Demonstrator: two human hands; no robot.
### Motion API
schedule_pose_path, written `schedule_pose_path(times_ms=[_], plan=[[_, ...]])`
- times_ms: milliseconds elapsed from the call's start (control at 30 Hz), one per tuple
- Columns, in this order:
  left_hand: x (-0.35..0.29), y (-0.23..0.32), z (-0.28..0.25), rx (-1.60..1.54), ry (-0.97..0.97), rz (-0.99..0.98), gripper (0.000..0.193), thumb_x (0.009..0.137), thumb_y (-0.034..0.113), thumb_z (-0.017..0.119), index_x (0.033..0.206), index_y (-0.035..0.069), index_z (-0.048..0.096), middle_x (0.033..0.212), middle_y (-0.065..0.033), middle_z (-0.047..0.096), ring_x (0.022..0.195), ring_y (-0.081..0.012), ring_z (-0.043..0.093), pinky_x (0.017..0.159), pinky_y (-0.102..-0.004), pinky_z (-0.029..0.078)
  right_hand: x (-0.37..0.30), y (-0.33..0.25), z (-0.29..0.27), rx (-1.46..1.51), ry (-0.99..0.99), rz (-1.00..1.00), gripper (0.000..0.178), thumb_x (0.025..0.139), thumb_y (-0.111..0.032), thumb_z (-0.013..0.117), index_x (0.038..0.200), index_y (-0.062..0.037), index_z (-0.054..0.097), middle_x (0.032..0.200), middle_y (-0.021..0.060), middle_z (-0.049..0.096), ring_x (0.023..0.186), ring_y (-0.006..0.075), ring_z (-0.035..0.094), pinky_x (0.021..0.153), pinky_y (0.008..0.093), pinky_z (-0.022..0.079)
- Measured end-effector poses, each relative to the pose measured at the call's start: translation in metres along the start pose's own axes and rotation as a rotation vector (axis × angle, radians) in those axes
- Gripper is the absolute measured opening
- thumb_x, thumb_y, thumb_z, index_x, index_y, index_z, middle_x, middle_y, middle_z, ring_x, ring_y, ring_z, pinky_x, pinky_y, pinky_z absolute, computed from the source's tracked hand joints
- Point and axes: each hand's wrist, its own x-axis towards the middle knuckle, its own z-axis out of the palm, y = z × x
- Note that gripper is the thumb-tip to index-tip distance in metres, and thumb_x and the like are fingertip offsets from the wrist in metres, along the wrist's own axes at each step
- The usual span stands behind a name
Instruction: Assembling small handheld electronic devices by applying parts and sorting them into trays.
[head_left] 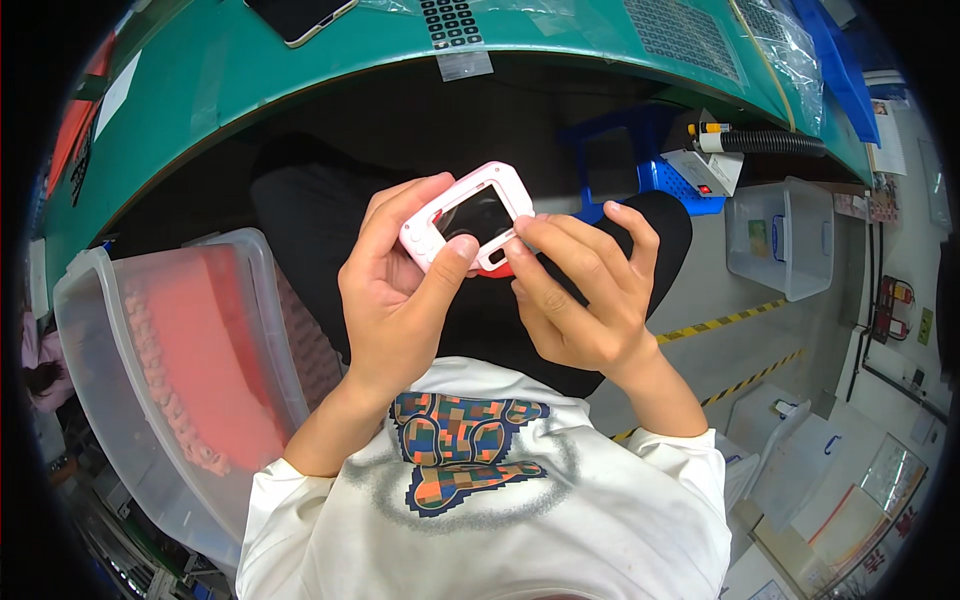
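Observation:
A small pink-white plastic casing [511, 183], shaped like a toy camera with rounded corners, is held tilted above my lap. Its dark rectangular window [476, 217] faces up, and a bit of red shows at its lower edge. My left hand [392, 285] is closed around the casing's left end, the thumb lying across the lower rim of the window. At the right end, my right hand [590, 300] has its index finger and thumb pressed to the casing's edge beside a small slot. The other right fingers are bent and raised. Whether a tiny part sits between those fingertips cannot be seen.
A green worktable [230, 85] curves across the far side, bearing a phone [300, 18] and sheets of dark pads [452, 25]. At left stands a clear bin [85, 330] with pink and red contents. A blue stool [675, 190], a hose [770, 143] and another clear bin [808, 240] are at right.

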Motion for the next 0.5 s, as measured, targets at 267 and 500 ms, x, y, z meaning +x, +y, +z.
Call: schedule_pose_path(times_ms=[267, 500], plan=[[0.0, 0.003, -0.001, -0.123, 0.008, -0.228, 0.042, 0.091, -0.005, 0.064, 0.132, -0.005, 0.054, 0.125, -0.017, 0.054, 0.108, -0.0219, 0.059, 0.092, -0.0297, 0.054, -0.003, 0.006, 0.004, 0.096, -0.016, -0.002, 0.026, 0.068, -0.006, 0.074, 0.093, -0.0107, 0.078, 0.117, 0.0109, 0.069, 0.098, 0.0239, 0.065, 0.108, 0.0503, 0.036], [0.011, -0.053, -0.006, 0.006, -0.078, -0.195, 0.041, 0.09, -0.006, 0.063, 0.13, -0.004, 0.055, 0.12, -0.0168, 0.058, 0.103, -0.0217, 0.061, 0.091, -0.0303, 0.055, -0.032, 0.028, 0.025, 0.384, -0.234, 0.296, 0.041, 0.073, -0.004, 0.073, 0.114, -0.0065, 0.07, 0.122, 0.0126, 0.065, 0.105, 0.0257, 0.064, 0.103, 0.0477, 0.043]])
